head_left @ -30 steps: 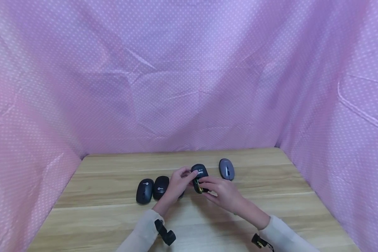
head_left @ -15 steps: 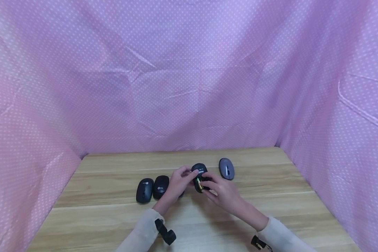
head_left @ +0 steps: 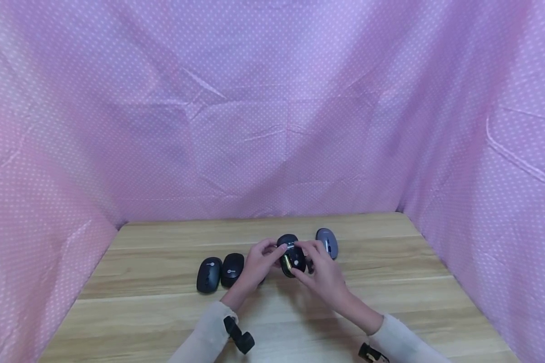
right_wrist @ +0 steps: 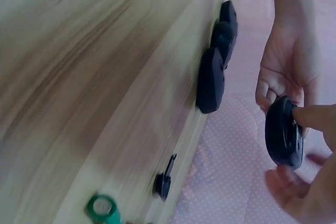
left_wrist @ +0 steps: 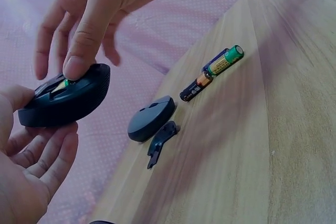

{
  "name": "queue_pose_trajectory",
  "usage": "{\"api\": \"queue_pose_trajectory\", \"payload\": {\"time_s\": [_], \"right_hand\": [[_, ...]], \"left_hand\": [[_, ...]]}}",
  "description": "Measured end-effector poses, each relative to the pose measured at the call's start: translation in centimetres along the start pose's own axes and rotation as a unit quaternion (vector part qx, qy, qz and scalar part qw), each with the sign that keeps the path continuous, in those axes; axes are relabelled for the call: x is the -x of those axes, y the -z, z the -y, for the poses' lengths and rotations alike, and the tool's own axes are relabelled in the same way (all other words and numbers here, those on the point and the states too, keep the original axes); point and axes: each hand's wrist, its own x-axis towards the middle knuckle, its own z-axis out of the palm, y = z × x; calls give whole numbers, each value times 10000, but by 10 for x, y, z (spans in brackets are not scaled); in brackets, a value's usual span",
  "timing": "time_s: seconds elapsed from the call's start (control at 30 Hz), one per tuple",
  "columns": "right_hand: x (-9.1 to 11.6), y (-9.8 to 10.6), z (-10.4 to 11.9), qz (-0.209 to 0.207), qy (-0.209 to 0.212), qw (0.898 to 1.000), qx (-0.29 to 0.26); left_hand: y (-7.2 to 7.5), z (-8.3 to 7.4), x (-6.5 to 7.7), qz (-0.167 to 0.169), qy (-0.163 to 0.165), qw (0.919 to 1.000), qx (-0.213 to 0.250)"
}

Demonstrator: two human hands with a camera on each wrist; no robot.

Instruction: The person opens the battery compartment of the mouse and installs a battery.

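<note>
My left hand (head_left: 256, 263) holds a black computer mouse (left_wrist: 79, 100) underside up, thumb on one side and fingers beneath. Its battery compartment is uncovered, and a green and gold battery (head_left: 287, 261) shows inside. From above, my right hand (left_wrist: 100, 19) rests its thumb on that battery, the other fingers spread loosely. Those fingers are blurred in the right wrist view, close to the mouse (right_wrist: 281, 135). On the table beyond lies a small black battery cover (left_wrist: 161, 142), partly hidden by my right hand in the head view.
A grey mouse (head_left: 326, 243) lies at the back right. Near the cover are a green battery (left_wrist: 226, 61) and a black and copper one (left_wrist: 194, 87). To the left stand black mice (head_left: 208, 275) in a row, one mostly behind my left hand. Pink cloth (head_left: 272, 126) hangs around the wooden table (head_left: 163, 242).
My right fingers have lifted off the battery and spread rightward, leaving the thumb at it. More of the mouse's underside shows. My left hand and its hold stay nearly the same.
</note>
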Motion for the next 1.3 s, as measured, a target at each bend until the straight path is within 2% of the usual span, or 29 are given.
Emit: {"api": "queue_pose_trajectory", "payload": {"time_s": [0.07,0.17,0.23,0.33,0.53,0.87,1.3], "right_hand": [[-2,0,-1,311,-768,9945,-649],[-8,0,-5,834,-1590,9687,-1714],[-10,0,-7,1082,-1884,9511,-2194],[-11,1,-9,1251,-2141,9368,-2470],[-12,-1,-8,1258,-2597,9209,-2622],[-16,-5,-9,1359,-2809,8961,-3157],[-20,-11,-11,1266,-2907,8906,-3261]], "left_hand": [[0,-1,0,-2,26,10000,-3],[1,-3,-1,-1,56,10000,-24],[2,3,-4,14,29,10000,-1],[2,2,-4,57,-22,10000,21],[1,4,-6,55,-145,9998,-124],[1,4,-9,124,-182,9995,-228],[3,8,-13,160,-85,9997,-145]]}}
